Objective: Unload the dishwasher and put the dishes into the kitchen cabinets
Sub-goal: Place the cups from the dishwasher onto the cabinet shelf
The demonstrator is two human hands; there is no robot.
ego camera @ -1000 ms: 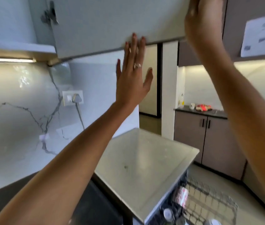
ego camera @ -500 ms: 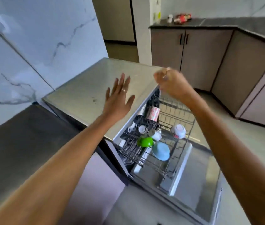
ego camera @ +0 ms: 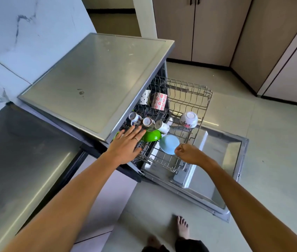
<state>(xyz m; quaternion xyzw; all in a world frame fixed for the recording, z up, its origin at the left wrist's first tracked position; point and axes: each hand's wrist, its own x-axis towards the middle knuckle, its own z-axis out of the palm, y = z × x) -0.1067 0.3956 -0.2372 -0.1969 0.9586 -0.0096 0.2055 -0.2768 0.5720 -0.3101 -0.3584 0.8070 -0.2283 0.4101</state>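
Left hand (ego camera: pixel 126 146) spreading flat above green bowl (ego camera: pixel 151 135) | right hand (ego camera: pixel 187 154) hovering fisted, empty, beside blue bowl (ego camera: pixel 169 144) in dishwasher rack (ego camera: pixel 189 99)

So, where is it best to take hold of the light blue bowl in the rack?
Probably its rim, from above on the door side. The light blue bowl sits upside down near the dish rack front edge, beside the right hand; its smooth domed base offers little grip.
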